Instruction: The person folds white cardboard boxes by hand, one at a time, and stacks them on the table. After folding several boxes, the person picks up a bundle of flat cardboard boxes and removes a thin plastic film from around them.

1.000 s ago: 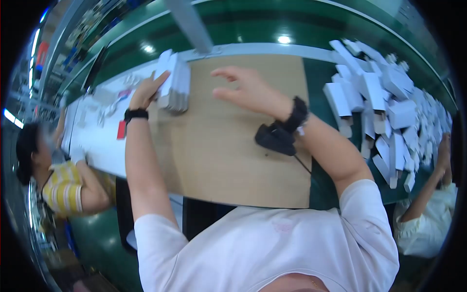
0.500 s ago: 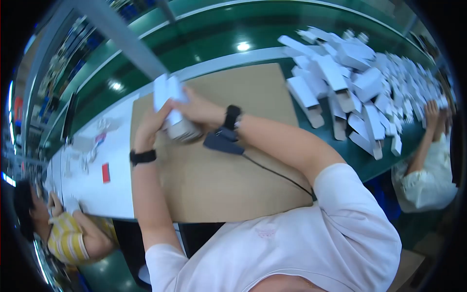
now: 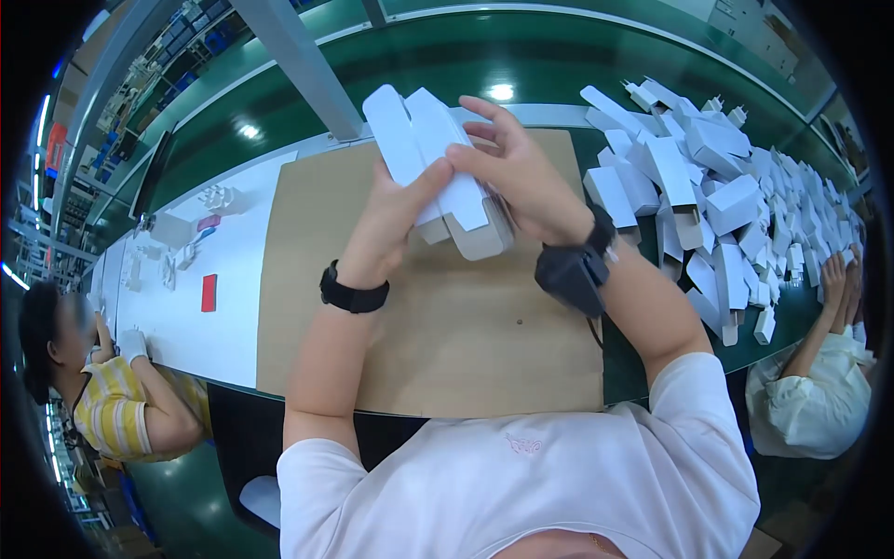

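Above the brown cardboard sheet (image 3: 419, 345), white cardboard boxes (image 3: 466, 200) are held tilted, seemingly two side by side with a seam between them. Flaps stick out at their near end, where grey-brown inner board shows. My left hand (image 3: 389, 216) wraps the left side, its thumb pressed on the top face. My right hand (image 3: 526, 177) is at the right side, thumb on the top face near the other thumb, index and middle fingers raised off the far edge. Its lower fingers are hidden. Dark bands circle both wrists; the right one carries a black block.
A big heap of white boxes (image 3: 670, 168), some flattened, covers the table's right, with white plugs among them. On the white tabletop (image 3: 242, 242) at left lie a red card (image 3: 209, 293) and small white parts. One person sits left; another's hands reach in at far right.
The boxes and both hands have moved right and nearer to me. The right hand's fingers have lifted and spread from the boxes. The view has shifted slightly.
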Action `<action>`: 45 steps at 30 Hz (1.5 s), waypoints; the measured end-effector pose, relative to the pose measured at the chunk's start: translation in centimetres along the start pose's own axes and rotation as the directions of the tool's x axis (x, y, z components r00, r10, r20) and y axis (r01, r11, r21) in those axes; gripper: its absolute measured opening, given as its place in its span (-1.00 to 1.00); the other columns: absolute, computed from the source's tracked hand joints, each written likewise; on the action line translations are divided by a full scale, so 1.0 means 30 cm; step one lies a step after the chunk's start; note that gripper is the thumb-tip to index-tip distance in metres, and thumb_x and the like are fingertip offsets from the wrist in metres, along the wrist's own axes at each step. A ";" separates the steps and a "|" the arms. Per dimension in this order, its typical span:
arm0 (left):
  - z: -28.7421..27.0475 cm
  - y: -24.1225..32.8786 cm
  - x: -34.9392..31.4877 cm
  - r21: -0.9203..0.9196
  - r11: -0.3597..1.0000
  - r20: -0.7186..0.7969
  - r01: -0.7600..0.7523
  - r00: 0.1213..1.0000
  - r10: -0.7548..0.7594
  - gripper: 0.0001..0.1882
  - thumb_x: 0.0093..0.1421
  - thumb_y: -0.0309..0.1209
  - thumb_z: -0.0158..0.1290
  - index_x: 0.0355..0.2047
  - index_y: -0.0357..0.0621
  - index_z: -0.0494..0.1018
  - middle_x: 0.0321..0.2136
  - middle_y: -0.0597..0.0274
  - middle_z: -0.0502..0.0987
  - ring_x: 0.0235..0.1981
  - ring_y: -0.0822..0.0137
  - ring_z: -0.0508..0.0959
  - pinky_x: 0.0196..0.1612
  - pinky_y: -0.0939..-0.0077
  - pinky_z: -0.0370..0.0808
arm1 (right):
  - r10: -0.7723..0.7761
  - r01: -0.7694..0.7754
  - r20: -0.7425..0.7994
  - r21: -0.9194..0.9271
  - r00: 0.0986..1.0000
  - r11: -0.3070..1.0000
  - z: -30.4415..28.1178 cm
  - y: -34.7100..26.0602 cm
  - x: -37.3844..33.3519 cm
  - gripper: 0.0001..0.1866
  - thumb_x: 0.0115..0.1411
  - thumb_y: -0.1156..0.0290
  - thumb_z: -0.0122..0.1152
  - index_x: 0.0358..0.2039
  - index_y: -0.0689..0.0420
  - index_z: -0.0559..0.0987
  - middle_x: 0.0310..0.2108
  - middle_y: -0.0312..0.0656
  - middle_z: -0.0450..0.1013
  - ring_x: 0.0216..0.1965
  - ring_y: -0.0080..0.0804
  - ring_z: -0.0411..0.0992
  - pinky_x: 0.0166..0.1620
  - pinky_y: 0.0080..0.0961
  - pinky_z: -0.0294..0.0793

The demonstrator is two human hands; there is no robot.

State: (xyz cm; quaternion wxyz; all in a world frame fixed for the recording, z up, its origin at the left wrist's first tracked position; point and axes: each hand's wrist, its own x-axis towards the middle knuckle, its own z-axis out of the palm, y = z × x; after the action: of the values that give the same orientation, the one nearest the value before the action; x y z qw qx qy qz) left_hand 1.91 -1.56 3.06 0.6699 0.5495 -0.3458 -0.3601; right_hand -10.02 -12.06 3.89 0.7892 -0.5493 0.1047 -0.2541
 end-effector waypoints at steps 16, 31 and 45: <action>0.026 -0.081 -0.075 -0.163 0.983 -0.180 0.085 0.977 -0.114 0.13 -0.18 -0.25 0.30 0.13 -0.35 -0.33 -0.01 -0.14 0.19 0.01 0.10 0.31 0.03 0.35 0.31 | 0.160 -0.142 0.106 -0.161 0.981 0.977 -0.126 0.080 -0.042 -0.36 0.18 0.12 0.04 0.19 0.05 0.08 -0.10 -0.31 0.32 -0.17 -0.56 0.32 -0.06 -0.54 0.29; 0.033 -0.068 -0.121 -0.240 0.957 -0.195 -0.166 0.974 0.120 -0.40 -0.06 -0.38 0.22 -0.07 -0.36 0.21 -0.17 0.09 0.38 -0.11 0.33 0.40 -0.06 0.45 0.34 | 0.127 -0.057 0.250 -0.272 0.960 0.961 -0.097 0.082 -0.065 -0.06 -0.03 0.14 0.27 0.26 0.04 -0.08 -0.01 -0.03 0.28 -0.01 -0.31 0.27 0.05 -0.43 0.22; 0.007 -0.070 -0.109 -0.142 0.986 -0.237 -0.088 0.970 0.052 -0.20 -0.14 -0.30 0.28 0.00 -0.44 0.09 -0.14 -0.01 0.32 -0.08 0.25 0.38 -0.02 0.41 0.34 | 0.210 -0.145 0.288 -0.232 0.934 0.962 -0.106 0.097 -0.059 0.05 -0.14 0.30 0.34 0.26 0.07 -0.13 0.16 -0.06 0.07 0.18 -0.24 0.07 0.19 -0.35 0.03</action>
State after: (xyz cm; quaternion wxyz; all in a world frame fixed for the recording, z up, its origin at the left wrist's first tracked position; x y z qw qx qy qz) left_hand -0.12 0.87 0.79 0.7578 0.5229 -0.2560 -0.2945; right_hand -12.11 -12.95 -0.19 0.7541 -0.6496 0.0547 -0.0797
